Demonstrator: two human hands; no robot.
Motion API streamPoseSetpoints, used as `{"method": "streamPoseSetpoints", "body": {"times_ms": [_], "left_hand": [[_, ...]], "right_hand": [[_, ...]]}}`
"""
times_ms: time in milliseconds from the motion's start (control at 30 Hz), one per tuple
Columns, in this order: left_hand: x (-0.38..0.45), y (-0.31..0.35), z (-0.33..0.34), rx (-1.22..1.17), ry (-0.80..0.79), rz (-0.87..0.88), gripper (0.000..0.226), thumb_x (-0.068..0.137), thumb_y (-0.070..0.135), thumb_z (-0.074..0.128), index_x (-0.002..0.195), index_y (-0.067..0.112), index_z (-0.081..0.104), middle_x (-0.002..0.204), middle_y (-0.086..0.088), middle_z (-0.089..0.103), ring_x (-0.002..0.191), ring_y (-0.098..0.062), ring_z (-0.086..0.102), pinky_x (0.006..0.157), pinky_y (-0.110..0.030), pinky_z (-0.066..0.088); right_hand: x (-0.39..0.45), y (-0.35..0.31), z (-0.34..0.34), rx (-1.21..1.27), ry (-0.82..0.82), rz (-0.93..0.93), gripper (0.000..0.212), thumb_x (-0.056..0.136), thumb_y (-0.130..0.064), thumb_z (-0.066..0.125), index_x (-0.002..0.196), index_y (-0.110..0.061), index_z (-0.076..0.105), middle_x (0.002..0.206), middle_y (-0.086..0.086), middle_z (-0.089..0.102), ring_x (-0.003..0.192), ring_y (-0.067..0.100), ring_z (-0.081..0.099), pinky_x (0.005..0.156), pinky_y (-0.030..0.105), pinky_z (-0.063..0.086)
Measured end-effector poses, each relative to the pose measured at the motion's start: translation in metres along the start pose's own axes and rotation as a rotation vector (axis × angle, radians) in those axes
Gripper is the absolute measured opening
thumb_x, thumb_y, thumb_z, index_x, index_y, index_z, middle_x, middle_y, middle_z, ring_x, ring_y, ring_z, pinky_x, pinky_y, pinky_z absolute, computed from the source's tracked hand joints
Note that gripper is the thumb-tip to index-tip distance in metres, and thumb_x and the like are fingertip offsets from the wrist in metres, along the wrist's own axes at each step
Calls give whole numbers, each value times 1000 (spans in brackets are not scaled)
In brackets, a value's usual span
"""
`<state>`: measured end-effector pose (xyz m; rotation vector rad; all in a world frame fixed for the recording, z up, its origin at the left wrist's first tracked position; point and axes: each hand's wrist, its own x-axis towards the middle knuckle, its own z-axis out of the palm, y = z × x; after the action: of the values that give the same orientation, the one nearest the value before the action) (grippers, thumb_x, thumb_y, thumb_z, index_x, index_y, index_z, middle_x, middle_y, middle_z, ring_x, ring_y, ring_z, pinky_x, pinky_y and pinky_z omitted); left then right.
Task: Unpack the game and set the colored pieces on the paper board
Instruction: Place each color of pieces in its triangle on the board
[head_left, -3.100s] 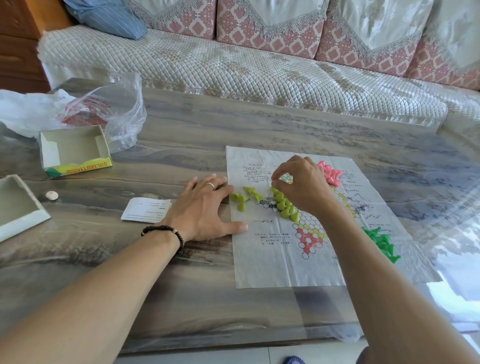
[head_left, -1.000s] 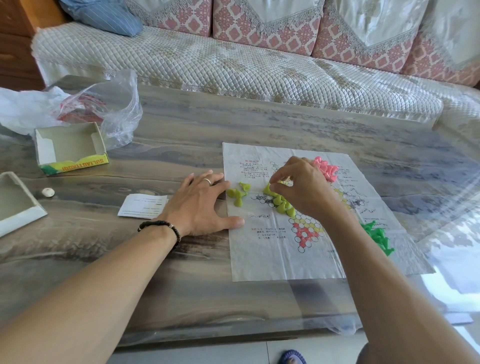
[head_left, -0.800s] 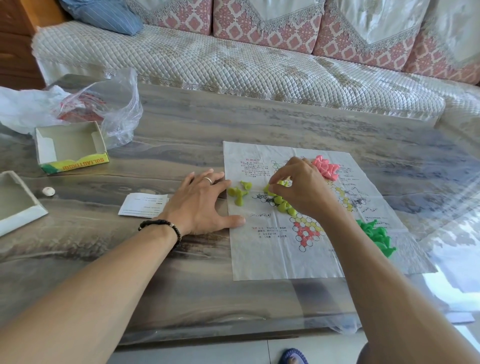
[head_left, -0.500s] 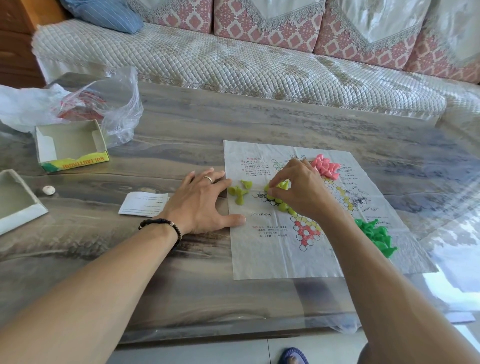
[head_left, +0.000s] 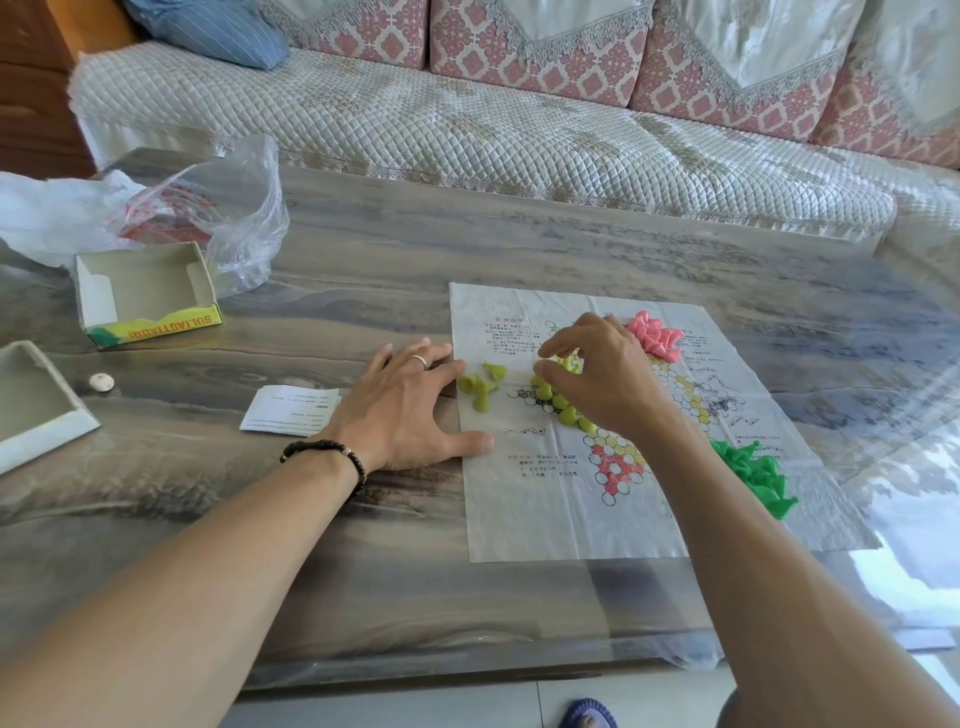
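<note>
My left hand (head_left: 410, 405) lies flat, pinning the paper board (head_left: 561, 509)'s left edge; my right hand (head_left: 597, 374) pinches a yellow-green piece (head_left: 566, 362) above its row. I'd seat it gently, upright, without nudging neighbours.

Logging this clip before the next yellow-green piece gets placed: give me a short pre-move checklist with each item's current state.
1. Paper board lies flat on the table: ok.
2. Left hand rests open at the board's left edge, thumb on the paper: ok.
3. Right hand pinches a yellow-green piece: ok.
4. Target cell under the right hand is free: cannot tell, hidden.
5. Loose yellow-green pieces within reach by the left fingers: ok.
6. Pink pieces and green pieces set on cells: not ok, heaped.
</note>
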<state>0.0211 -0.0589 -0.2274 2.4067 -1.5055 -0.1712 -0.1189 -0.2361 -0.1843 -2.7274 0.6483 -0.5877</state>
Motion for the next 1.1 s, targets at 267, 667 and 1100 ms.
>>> {"method": "streamPoseSetpoints", "body": {"times_ms": [267, 667, 1100], "left_hand": [[-1, 3, -2, -13, -9, -9, 110, 54, 90, 34, 146, 29, 33, 158, 6, 21, 147, -11, 5, 120, -40, 1], [-3, 4, -2, -16, -29, -12, 99, 66, 84, 47, 147, 29, 31, 158, 6, 20, 147, -11, 4, 120, -42, 1], [-2, 3, -1, 12, -31, -7, 107, 58, 88, 37, 147, 29, 30, 159, 6, 19, 147, -11, 4, 120, -42, 2]], "right_hand": [[23, -29, 20, -194, -51, -121, 28, 90, -47, 56, 107, -29, 68, 95, -13, 68, 106, 17, 46, 90, 38, 28], [34, -45, 24, -204, -243, -164, 25, 93, -19, 49, 107, -28, 69, 95, -10, 62, 105, 18, 47, 84, 36, 24], [5, -16, -25, 153, -115, 40, 10, 83, -12, 68, 83, -22, 70, 78, -13, 67, 79, -3, 60, 66, 4, 43]]}}
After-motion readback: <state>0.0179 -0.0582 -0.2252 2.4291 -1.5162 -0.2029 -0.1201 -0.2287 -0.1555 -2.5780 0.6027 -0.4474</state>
